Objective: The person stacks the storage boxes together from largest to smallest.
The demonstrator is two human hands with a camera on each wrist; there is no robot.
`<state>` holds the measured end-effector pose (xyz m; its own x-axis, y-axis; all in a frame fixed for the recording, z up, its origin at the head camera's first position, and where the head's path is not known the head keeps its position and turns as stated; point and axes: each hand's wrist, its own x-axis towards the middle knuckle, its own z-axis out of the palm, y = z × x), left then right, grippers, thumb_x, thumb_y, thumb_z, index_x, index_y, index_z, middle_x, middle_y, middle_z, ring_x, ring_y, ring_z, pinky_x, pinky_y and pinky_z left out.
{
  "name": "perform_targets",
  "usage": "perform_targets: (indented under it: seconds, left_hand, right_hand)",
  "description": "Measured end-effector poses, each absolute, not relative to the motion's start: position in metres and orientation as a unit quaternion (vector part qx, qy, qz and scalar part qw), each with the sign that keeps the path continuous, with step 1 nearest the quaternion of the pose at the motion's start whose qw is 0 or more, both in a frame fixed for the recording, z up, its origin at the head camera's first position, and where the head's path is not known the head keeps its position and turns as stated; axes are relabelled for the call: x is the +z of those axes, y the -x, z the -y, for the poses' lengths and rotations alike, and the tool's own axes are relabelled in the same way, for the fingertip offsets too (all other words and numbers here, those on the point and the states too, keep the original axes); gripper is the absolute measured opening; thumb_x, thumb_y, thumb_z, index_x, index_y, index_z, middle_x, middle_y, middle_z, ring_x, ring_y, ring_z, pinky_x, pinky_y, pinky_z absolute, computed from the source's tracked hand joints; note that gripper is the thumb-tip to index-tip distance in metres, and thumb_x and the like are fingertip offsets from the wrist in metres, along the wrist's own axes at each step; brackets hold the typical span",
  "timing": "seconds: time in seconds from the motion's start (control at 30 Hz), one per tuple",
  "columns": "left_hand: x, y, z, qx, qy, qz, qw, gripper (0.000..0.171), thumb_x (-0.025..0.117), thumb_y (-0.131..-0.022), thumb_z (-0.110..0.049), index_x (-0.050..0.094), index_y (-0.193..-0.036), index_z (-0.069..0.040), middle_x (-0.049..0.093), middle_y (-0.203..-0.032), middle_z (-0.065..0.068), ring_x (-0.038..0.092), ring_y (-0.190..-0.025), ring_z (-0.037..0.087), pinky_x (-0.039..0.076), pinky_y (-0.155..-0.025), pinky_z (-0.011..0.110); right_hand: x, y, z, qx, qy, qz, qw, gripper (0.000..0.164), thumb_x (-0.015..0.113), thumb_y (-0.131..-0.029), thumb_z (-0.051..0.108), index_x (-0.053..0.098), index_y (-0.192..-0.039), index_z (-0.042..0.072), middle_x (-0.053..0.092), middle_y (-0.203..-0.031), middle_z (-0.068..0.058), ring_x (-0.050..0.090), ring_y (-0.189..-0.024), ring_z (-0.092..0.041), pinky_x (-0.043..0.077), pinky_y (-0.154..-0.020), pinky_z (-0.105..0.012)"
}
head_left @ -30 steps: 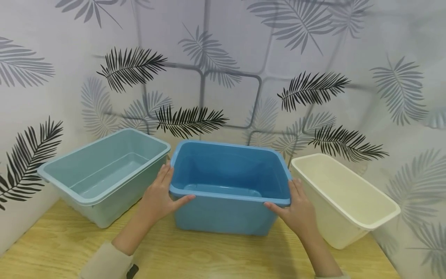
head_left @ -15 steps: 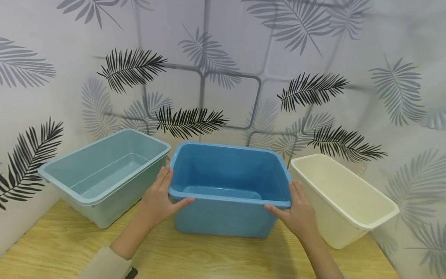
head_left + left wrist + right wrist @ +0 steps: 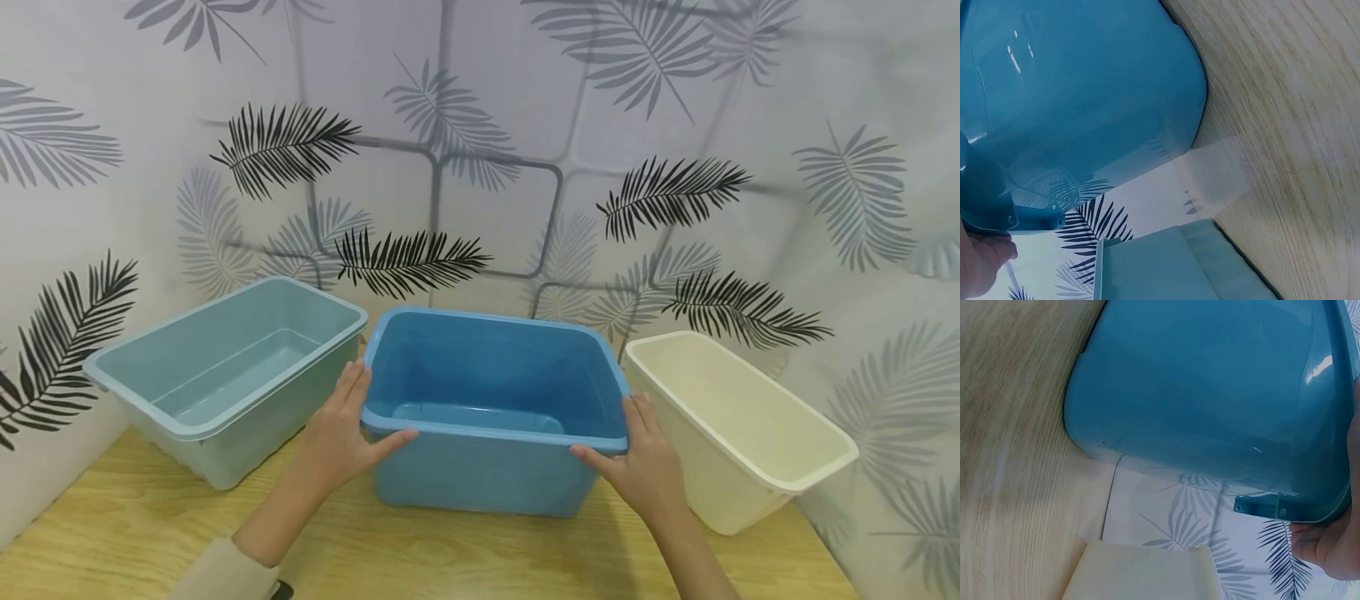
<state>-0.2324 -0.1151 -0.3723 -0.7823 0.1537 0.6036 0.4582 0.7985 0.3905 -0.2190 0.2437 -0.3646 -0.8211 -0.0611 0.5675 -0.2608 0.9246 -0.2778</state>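
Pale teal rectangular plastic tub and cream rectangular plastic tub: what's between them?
Head view: the blue rectangular plastic tub, gripped by left hand and right hand.

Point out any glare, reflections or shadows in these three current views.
Head: a soft shadow on the wooden table beside the right forearm; left wrist: small white glints on the side of the blue tub, plus faint reflected leaf shapes along it; right wrist: a bright white streak on that tub's wall near the rim.

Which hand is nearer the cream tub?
Right. The right hand, at the right end of the blue tub, is beside the cream tub; the left hand, at the opposite end, is farther.
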Motion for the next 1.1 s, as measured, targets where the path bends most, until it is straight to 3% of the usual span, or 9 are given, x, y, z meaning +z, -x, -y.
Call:
perform_targets:
  seconds: [0.57,1.1]
  left_hand:
    - [-0.374,0.227,0.116,-0.271,0.171,0.903,0.286,0.098,0.072,-0.07,-0.055,0.039,-0.134,0.012,0.036,-0.142,0.029,0.032,-0.134,0.042,0.043,-0.094,0.055]
    - [-0.376,0.22,0.117,-0.274,0.167,0.901,0.293,0.097,0.073,-0.069,-0.054,0.04,-0.133,0.012,0.038,-0.142,0.028,0.034,-0.133,0.042,0.046,-0.091,0.054]
  right_hand:
    - [-0.364,0.212,-0.242,0.173,-0.089,0.935,0.297,0.096,0.074,-0.066,0.053,0.044,-0.129,-0.012,0.043,-0.136,-0.03,0.037,-0.129,-0.046,0.047,-0.081,-0.06]
    - [-0.366,0.205,-0.242,0.168,-0.097,0.929,0.316,0.097,0.074,-0.064,0.056,0.046,-0.126,-0.013,0.046,-0.133,-0.03,0.041,-0.125,-0.047,0.048,-0.077,-0.06]
